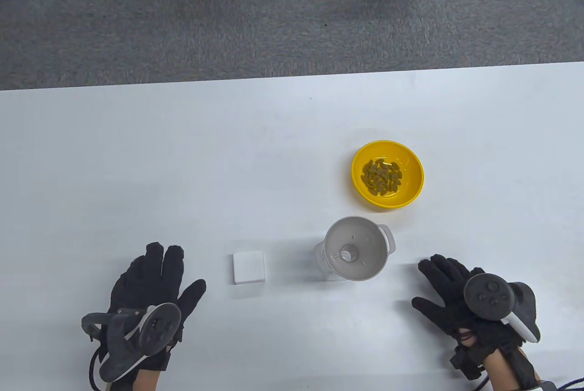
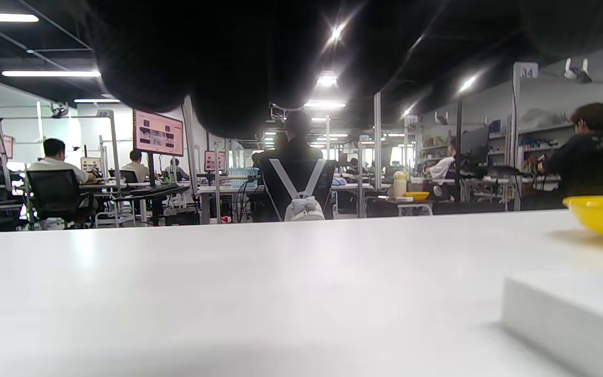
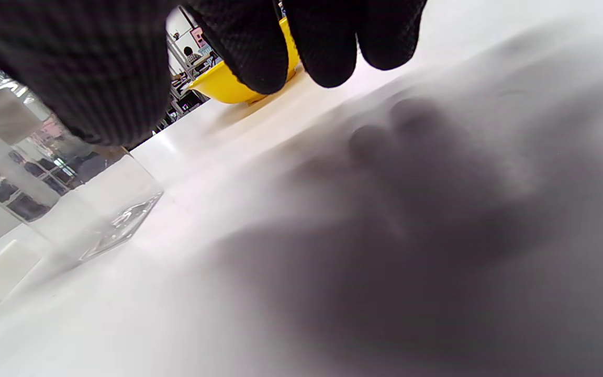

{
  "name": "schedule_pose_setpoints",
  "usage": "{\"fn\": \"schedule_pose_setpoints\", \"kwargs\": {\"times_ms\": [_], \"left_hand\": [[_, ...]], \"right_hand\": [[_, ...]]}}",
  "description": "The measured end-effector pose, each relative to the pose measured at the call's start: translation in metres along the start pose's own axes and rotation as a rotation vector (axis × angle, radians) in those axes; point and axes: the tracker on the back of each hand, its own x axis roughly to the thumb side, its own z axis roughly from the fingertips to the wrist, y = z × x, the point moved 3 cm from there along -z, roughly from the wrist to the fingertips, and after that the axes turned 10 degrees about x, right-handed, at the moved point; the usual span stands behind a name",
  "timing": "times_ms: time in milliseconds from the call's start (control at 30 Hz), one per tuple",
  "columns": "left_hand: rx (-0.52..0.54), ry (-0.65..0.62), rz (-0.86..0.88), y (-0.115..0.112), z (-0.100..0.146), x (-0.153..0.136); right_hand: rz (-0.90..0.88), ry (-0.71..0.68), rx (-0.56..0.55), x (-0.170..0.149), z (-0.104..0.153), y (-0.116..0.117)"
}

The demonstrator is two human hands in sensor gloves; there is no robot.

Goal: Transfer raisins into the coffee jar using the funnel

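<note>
Left hand (image 1: pixel 153 288): palm down, flat, fingers extended toward 12 o'clock, thumb splayed toward 2 o'clock; tracker on back. Right hand (image 1: pixel 456 295): palm down, fingers (image 3: pixel 327 47) spread toward 10 o'clock, tips hanging just above surface; tracker on back. Neither hand grips anything.

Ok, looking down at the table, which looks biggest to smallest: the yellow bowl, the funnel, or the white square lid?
1. Yellow bowl and funnel: they look nearly the same across, and the funnel sits higher on the jar, closer to the camera, so I won't rank them.
2. White lid: clearly smallest.
</note>
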Motion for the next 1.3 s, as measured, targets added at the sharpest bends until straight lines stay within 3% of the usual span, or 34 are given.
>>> {"fn": "schedule_pose_setpoints", "kwargs": {"times_ms": [333, 700, 1033, 1300], "left_hand": [[-0.080, -0.026, -0.109, -0.039, 0.014, -0.011], [-0.213, -0.028, -0.217, -0.059, 0.016, -0.014], [-0.258, -0.011, -0.177, -0.064, 0.017, -0.013], [-0.261, 0.015, -0.147, -0.061, 0.014, -0.016]], "right_hand": [[0.031, 0.024, -0.018, 0.001, -0.001, 0.003], [0.063, 0.043, -0.047, 0.002, -0.002, 0.004], [0.095, 0.076, -0.055, 0.002, -0.002, 0.007], [0.010, 0.094, -0.065, -0.005, -0.011, 0.007]]}}
